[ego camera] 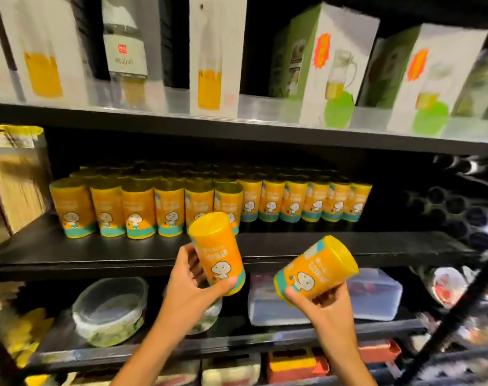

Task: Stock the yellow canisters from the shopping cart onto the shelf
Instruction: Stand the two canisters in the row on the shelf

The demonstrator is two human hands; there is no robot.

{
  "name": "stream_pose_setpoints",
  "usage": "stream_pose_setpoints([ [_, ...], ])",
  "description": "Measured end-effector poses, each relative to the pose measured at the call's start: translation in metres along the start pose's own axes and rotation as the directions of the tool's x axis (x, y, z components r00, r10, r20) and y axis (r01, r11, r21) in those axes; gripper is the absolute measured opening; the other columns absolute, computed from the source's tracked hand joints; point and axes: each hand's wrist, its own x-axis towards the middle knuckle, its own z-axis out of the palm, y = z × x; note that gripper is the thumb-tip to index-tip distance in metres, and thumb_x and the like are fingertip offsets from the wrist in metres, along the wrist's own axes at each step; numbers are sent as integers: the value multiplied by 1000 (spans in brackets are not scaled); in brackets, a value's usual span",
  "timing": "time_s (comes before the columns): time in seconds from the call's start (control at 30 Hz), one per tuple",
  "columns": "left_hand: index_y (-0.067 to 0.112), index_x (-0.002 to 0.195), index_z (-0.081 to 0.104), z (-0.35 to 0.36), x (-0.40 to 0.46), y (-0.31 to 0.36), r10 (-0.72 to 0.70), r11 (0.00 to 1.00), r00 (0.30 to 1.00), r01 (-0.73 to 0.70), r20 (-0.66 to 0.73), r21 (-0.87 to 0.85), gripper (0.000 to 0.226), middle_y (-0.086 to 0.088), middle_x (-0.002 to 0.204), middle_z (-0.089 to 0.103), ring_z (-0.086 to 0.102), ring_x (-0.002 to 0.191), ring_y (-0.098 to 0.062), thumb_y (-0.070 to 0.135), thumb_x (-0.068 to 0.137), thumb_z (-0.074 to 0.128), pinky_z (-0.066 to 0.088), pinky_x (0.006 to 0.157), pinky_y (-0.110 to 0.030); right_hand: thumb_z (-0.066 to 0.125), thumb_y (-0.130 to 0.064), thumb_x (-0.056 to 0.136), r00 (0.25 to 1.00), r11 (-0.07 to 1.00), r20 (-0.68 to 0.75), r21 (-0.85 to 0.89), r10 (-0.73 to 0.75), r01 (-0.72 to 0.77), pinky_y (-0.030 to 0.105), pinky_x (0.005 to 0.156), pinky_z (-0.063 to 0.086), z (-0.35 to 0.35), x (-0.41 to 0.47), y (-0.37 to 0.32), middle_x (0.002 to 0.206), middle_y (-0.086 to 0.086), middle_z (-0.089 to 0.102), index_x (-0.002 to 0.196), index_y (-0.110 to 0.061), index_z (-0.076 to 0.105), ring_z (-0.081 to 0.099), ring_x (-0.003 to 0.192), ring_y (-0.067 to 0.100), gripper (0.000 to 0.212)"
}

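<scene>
black shelf (348,245) | left hand (189,282), right hand (323,302) each grip yellow canister | label text blurred

A black shelf (334,243) spans mid-frame; rows of yellow canisters (167,207) stand upright on it toward the back, left of centre, its front strip bare.
</scene>
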Motion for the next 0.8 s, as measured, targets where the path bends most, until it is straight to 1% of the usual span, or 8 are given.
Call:
stream_pose_setpoints([
  [0.1,31,120,50,21,29,1,68,997,996,-70,61,33,83,9,116,68,68,104,-3,5,55,95,56,83,-19,92,-8,57,999,996,-31,-87,-26,24,35,87,58,-4,28,6,105,2,75,121,-14,56,73,94,12,73],
  [0.17,33,121,50,34,45,1,107,991,991,-113,78,72,81,18,114,69,67,105,-1,7,58,95,55,84,-20,94,-13,56,999,993,-33,-116,-39,35,37,88,57,-2,49,6,107,2,74,123,-15,54,72,97,14,78],
  [0.33,36,124,46,65,69,-8,165,961,984,-176,68,215,78,18,119,66,62,110,2,26,62,93,54,90,-26,93,-10,62,994,977,-10,-187,-105,101,26,84,57,6,104,7,104,-4,72,120,-20,54,70,91,2,71],
  [0.47,46,115,47,85,90,-24,177,939,983,-182,44,292,71,20,117,63,62,111,1,36,60,90,56,93,-38,95,-21,61,992,948,75,-295,-103,121,15,78,50,4,144,16,113,-8,66,134,-23,41,66,100,3,91],
  [0.53,48,120,46,95,96,-32,204,914,979,-200,26,353,74,21,122,55,57,115,1,34,63,90,54,96,-36,95,-24,62,988,934,134,-337,-74,116,14,77,51,-1,159,19,113,-11,65,131,-25,41,64,101,0,88],
  [0.63,39,138,43,105,96,-41,231,878,972,-194,-31,438,84,20,129,49,53,119,0,31,69,89,52,99,-32,92,-29,65,962,905,266,-393,-56,161,18,77,57,-7,174,21,114,-17,65,127,-29,46,65,98,-7,77],
  [0.73,41,145,33,110,97,-45,245,818,965,-157,-90,553,91,19,140,48,50,127,-5,38,71,87,50,101,-37,90,-27,70,943,889,331,-422,-29,176,24,66,59,-8,184,26,112,-8,66,121,-28,49,68,94,5,65],
  [0.8,44,146,28,112,99,-47,212,796,969,-98,-124,597,94,18,142,48,52,125,-8,43,72,86,52,99,-40,89,-31,70,941,868,338,-460,-25,188,32,70,61,-9,192,30,108,-6,66,112,-27,50,68,91,9,58],
])
